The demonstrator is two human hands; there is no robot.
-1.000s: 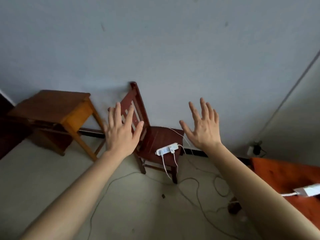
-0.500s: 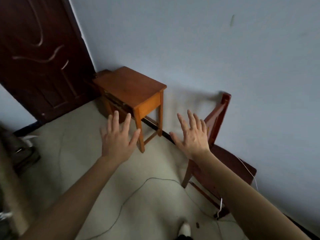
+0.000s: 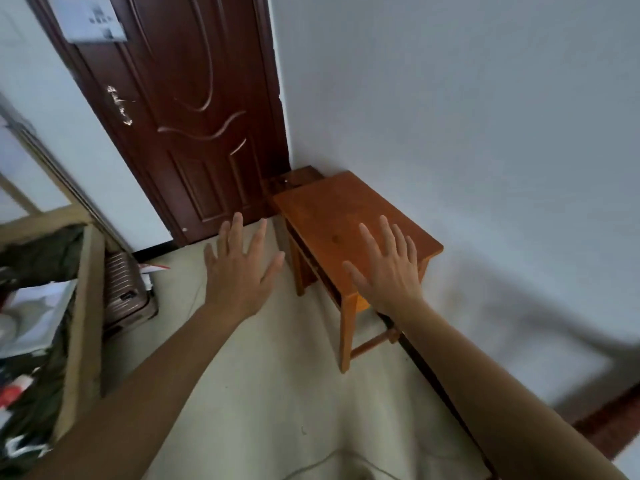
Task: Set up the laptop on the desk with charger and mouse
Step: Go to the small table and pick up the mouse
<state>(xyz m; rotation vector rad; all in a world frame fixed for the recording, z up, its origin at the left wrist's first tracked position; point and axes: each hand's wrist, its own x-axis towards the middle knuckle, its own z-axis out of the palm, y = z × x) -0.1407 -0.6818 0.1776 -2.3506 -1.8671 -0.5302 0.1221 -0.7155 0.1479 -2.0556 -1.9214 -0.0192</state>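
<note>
While both bare arms reach forward from the near edge of the view, the left hand [image 3: 239, 271] and the right hand [image 3: 388, 271] are spread wide, fingers straight and apart, backs toward the camera, gripping nothing. The left hand hangs over the pale floor [image 3: 259, 393] just left of a small orange-brown wooden desk [image 3: 322, 216]. The right hand shows in front of the desk's near right part; whether it touches the wood cannot be told. The desk stands in the far corner, its right side along the light wall [image 3: 450, 98], with a shelf slot under the top on its left side. Just beyond its far end sits a darker wooden piece [image 3: 294, 178], and left of that is a dark brown panelled door [image 3: 194, 116] with a white paper sheet [image 3: 91, 20] stuck near its top. At the left a ribbed brownish suitcase [image 3: 126, 289] stands beside a wooden frame [image 3: 86, 306] piled with clothes and papers. A thin cable [image 3: 311, 467] lies on the near floor.
</note>
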